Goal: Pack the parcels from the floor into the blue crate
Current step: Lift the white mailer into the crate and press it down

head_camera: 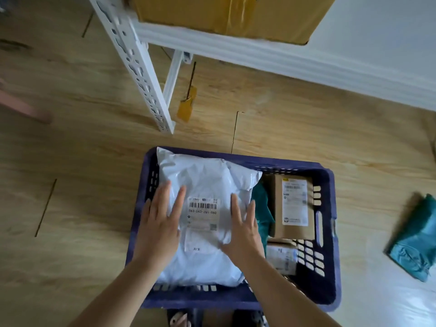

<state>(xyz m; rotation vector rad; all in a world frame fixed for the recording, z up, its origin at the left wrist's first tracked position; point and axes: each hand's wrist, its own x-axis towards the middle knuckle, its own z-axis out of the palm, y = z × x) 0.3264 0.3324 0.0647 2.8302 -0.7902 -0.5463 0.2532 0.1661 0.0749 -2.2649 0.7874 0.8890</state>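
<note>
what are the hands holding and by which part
Nothing gripped: left hand and right hand press flat on top of the white parcel in the blue crate.

Soft daylight, floor (389, 291) glare, blurred warped edges

The blue crate (200, 300), a slotted plastic bin, sits on the floor in the lower middle of the frame. A white poly mailer (203, 175) with a barcode label lies flat across its left half; right of it are a crumpled teal bag (263, 208), a labelled brown carton (292, 204) and a smaller carton (280, 258). Another teal parcel (415, 241) lies on the floor at the right edge.
</note>
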